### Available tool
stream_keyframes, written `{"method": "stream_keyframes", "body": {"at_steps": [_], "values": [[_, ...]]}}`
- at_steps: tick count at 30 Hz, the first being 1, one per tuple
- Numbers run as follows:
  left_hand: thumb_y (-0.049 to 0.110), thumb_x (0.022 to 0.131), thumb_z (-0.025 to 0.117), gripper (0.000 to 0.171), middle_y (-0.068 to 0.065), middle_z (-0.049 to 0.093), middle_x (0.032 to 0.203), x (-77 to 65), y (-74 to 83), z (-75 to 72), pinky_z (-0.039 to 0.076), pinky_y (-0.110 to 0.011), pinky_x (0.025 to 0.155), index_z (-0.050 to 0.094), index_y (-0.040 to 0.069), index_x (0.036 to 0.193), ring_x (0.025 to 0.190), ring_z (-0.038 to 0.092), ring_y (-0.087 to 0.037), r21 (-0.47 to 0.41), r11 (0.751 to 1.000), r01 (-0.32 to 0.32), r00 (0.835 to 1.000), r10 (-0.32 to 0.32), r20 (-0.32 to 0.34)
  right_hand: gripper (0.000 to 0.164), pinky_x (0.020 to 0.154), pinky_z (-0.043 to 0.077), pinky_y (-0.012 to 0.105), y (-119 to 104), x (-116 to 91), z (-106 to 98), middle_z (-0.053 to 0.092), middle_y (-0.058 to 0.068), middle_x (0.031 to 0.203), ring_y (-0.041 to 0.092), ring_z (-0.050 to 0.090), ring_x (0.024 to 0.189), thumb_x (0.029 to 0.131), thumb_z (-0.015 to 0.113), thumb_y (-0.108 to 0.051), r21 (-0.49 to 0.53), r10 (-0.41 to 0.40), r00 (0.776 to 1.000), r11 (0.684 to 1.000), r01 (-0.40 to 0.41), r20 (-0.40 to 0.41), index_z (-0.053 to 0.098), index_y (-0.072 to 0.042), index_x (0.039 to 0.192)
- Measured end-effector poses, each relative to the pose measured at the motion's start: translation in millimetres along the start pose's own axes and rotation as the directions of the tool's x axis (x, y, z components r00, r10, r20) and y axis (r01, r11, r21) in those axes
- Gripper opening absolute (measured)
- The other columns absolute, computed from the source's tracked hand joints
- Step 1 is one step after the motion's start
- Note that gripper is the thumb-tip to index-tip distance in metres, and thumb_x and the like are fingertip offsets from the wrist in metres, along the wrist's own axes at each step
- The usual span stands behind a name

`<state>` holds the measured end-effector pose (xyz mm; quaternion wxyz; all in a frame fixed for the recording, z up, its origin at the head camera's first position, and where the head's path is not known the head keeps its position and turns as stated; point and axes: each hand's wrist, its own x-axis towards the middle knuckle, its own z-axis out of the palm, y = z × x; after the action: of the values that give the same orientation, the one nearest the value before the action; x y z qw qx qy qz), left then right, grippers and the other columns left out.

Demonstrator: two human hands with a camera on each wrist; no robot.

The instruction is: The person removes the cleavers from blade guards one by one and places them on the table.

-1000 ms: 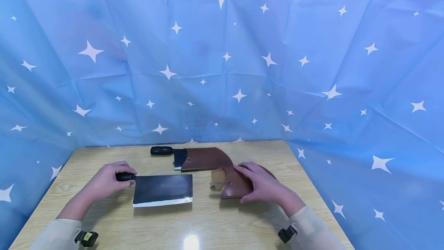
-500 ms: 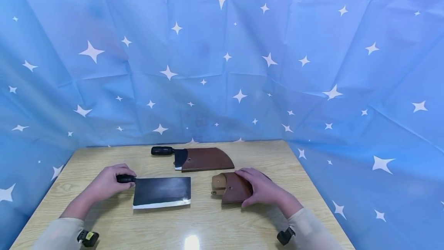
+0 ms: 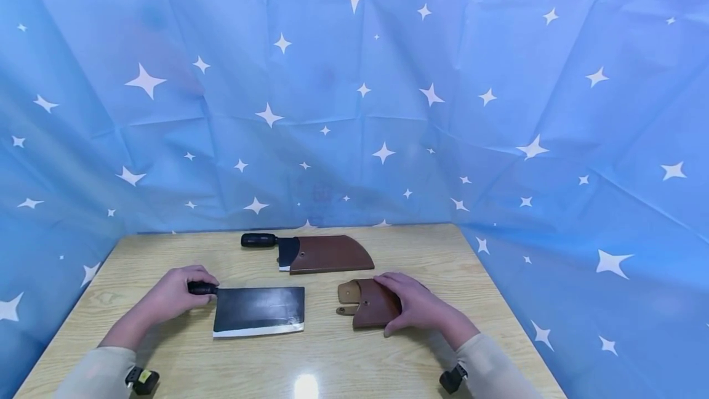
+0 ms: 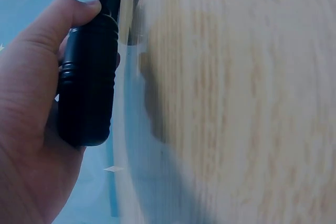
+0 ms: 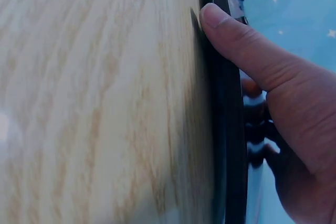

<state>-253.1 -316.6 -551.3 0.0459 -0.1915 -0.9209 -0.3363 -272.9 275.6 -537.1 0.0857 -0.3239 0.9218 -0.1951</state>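
Note:
My left hand [image 3: 178,294] grips the black handle of a cleaver [image 3: 259,309], its broad dark blade pointing right and bright edge facing me. In the left wrist view the thumb lies along the ridged handle [image 4: 89,85]. Over on the right, my right hand [image 3: 416,305] holds a brown leather knife sheath [image 3: 378,308] from above, thumb on the near side and fingers on the far side. A tan inner face and a small snap strap show at its left end, towards the blade tip. The right wrist view has the sheath's dark edge [image 5: 233,129] close over the wood.
A second cleaver with a black handle [image 3: 258,240] lies at the back of the wooden table [image 3: 232,374], its blade mostly inside a brown sheath [image 3: 332,254]. A blue curtain [image 3: 310,91] with white stars hangs behind and along the sides.
My right hand has brought its sheath nearer to me, away from the sheathed cleaver it overlapped in the head view. The cleaver in my left hand has come slightly nearer too.

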Motion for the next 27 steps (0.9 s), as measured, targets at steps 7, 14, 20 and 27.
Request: {"method": "stream_keyframes", "body": {"at_steps": [7,14,20,27], "values": [[0.019,0.091,0.093,0.023,0.014,0.072,0.104,0.0,-3.4,1.3,0.058,-0.031,0.082,0.085,0.019,0.112,0.096,0.067,-0.007,-0.018,0.998,0.053,0.998,-0.053,0.046,0.121,0.124,0.038,0.062,2.1,2.0,5.1,0.047,0.017,0.169,0.041,0.043,0.156,0.074,0.102,-0.056,0.003,-0.006,1.0,1.0,0.006,0.001,0.044,-0.011,0.17],[0.02,0.093,0.091,0.021,0.013,0.072,0.105,0.9,-4.7,0.3,0.057,-0.03,0.081,0.085,0.019,0.113,0.096,0.067,-0.007,-0.033,0.997,0.068,0.995,-0.065,0.071,0.124,0.124,0.036,0.064,5.4,3.8,8.0,0.045,0.018,0.17,0.044,0.041,0.157,0.073,0.101,-0.059,0.013,-0.028,1.0,1.0,0.028,0.0,0.042,-0.01,0.17],[0.021,0.094,0.091,0.022,0.011,0.072,0.106,0.7,-3.9,0.8,0.057,-0.031,0.082,0.084,0.019,0.114,0.098,0.067,-0.009,-0.049,0.996,0.076,0.994,-0.072,0.085,0.124,0.125,0.035,0.064,7.1,2.9,10.0,0.04,0.015,0.174,0.042,0.036,0.16,0.074,0.099,-0.062,0.045,0.003,1.0,0.999,-0.004,0.026,0.04,-0.016,0.173],[0.023,0.092,0.093,0.023,0.015,0.072,0.104,2.0,-8.0,2.6,0.056,-0.031,0.082,0.084,0.021,0.113,0.098,0.066,-0.009,-0.022,0.998,0.058,0.995,-0.056,0.077,0.124,0.124,0.035,0.066,7.0,1.8,10.6,0.037,0.015,0.175,0.042,0.034,0.161,0.074,0.098,-0.065,0.071,0.018,0.999,0.997,-0.02,0.027,0.041,-0.016,0.172]]}}
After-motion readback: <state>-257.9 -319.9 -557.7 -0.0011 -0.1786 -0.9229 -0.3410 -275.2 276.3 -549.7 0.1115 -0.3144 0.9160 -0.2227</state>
